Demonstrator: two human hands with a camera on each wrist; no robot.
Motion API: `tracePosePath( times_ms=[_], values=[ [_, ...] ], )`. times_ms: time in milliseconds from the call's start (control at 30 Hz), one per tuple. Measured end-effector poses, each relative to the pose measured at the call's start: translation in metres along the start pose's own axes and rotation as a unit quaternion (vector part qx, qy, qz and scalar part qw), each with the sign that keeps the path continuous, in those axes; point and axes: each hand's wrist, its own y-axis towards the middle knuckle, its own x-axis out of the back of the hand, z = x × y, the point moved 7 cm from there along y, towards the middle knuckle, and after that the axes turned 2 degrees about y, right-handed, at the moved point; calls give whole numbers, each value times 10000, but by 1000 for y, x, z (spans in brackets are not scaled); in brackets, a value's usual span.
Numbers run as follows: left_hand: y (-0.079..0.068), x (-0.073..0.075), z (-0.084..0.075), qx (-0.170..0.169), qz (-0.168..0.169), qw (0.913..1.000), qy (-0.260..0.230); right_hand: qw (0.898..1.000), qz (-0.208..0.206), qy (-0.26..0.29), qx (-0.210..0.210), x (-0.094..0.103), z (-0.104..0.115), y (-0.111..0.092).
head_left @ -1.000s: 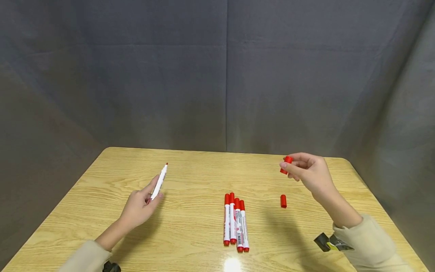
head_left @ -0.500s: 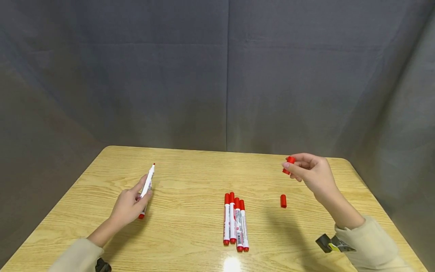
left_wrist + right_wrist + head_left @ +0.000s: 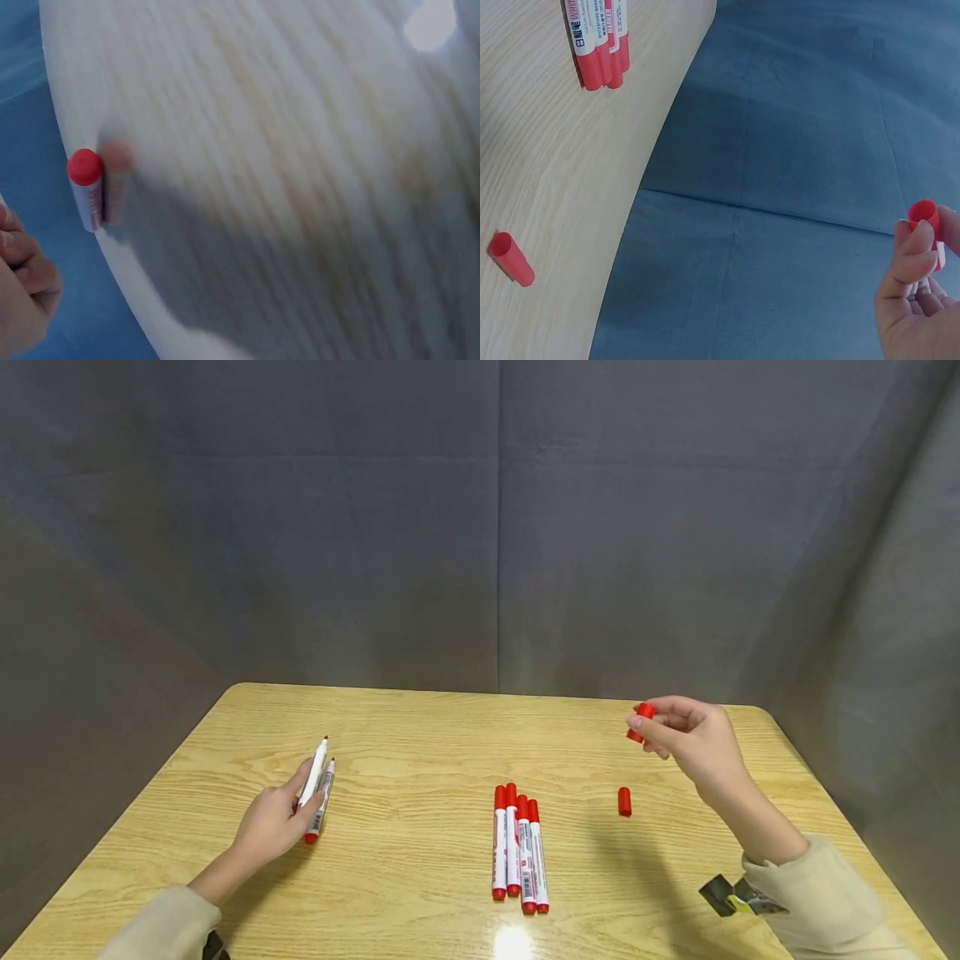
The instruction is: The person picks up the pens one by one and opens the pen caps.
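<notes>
The pen [image 3: 313,774] is over the left of the desk [image 3: 420,810], uncapped, tip pointing far, and the left hand [image 3: 270,822] has it pinched between thumb and fingers; whether its near end meets the wood I cannot tell. Just to its right the other pen [image 3: 318,817] lies on the desk, also uncapped and slanting much the same way; I can't make out whether the two touch. That is the change over the last second: the hand has moved left and a little nearer, and the other pen, not visible at first, has come into view. As I judge it, the two uncapped pens are now side by side, one of them not yet let go. Well over to the right, the right hand [image 3: 693,743] holds a cap [image 3: 641,723] up above the desk, its fingers closed narrow around it, and has hardly shifted. A loose cap [image 3: 625,802] lies nearer than that hand, so I count two caps off for two uncapped pens. Toward the near middle, four capped pens [image 3: 513,847] lie close together, neither hand touching them, placed as they were. Pale sleeves [image 3: 817,893] reach in from the near corners, and dark grey cloth [image 3: 375,568] hangs beyond the far edge.
</notes>
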Motion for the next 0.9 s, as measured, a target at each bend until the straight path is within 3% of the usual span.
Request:
tracePosePath(
  times_ms=[233,667,900],
  values=[
    [1,-8,8,2,157,9991,401,10000,25,23,61,2,-1,-1],
    [2,-17,17,21,614,9965,566,9998,22,152,157,3,-1,-3],
    [1,-22,22,-62,624,9953,738,9999,8,89,117,4,-2,-4]
  ],
)
